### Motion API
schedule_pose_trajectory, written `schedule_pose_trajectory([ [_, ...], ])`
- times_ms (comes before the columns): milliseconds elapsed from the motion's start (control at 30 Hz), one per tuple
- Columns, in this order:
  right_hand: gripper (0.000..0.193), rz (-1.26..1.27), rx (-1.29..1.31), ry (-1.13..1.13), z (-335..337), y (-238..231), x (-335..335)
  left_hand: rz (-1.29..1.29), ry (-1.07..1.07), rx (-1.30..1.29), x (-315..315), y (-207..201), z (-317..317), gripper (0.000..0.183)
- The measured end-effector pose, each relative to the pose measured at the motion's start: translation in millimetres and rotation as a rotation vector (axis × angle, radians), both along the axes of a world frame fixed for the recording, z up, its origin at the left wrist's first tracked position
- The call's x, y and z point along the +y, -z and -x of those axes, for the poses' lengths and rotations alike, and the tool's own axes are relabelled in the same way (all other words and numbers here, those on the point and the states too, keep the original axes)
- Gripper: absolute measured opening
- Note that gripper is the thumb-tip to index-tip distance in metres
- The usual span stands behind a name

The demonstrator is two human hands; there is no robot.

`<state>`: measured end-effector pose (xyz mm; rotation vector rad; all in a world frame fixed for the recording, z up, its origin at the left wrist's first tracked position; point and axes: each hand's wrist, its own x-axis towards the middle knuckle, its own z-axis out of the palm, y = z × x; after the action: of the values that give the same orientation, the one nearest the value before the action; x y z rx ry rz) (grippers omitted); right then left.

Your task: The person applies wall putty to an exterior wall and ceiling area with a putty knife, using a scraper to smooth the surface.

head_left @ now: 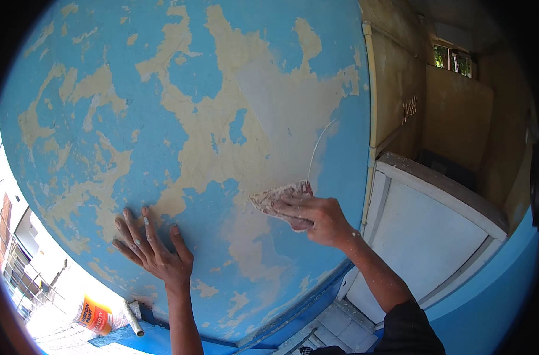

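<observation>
A wall (216,154) with flaking light-blue paint and bare cream patches fills most of the view. My right hand (317,218) grips a flat reddish putty spreader (283,201), caked with pale filler and held against the wall. Above it lies a smooth greyish-white putty patch (281,112), with a thin curved white ridge along its right side. Lower down, a fainter whitish smear runs below the spreader. To the left, my left hand (157,247) rests on the painted surface, fingers spread and holding nothing. Specks of pale filler dot both hands.
An orange and white paint bucket (96,315) stands at lower left, beside a pale pipe end (133,319). A cream vertical pipe (372,118) follows the wall's right edge. Beyond it is a white panelled door (426,236). Grey floor tiles (340,325) show below.
</observation>
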<state>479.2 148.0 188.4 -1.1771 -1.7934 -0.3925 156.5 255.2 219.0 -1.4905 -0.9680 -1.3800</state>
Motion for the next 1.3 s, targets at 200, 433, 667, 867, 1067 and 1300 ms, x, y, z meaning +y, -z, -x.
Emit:
schedule_pose_trajectory([
  [200, 0.059, 0.076, 0.187, -0.008, -48, 8, -18, -0.010, 0.018, 0.037, 4, 2, 8, 0.051],
  [433, 0.039, 0.004, 0.483, 0.402, -168, -119, -5, -0.002, 0.023, 0.060, 4, 7, 3, 0.050],
  [667, 0.055, 0.083, 0.303, 0.115, -98, -13, 0, -0.037, 0.017, 0.033, 3, 8, 5, 0.049],
  [867, 0.066, 0.118, 0.208, 0.062, 1, 89, -6, -0.041, 0.018, 0.019, 5, 6, 5, 0.048],
  [1067, 0.041, 0.415, 1.028, -0.151, 11, 86, -28, 0.002, 0.033, 0.004, 1, 7, 2, 0.047],
  [1300, 0.054, -0.161, 0.573, 0.061, 25, -74, -20, 0.061, 0.104, 0.059, -8, 8, 10, 0.044],
])
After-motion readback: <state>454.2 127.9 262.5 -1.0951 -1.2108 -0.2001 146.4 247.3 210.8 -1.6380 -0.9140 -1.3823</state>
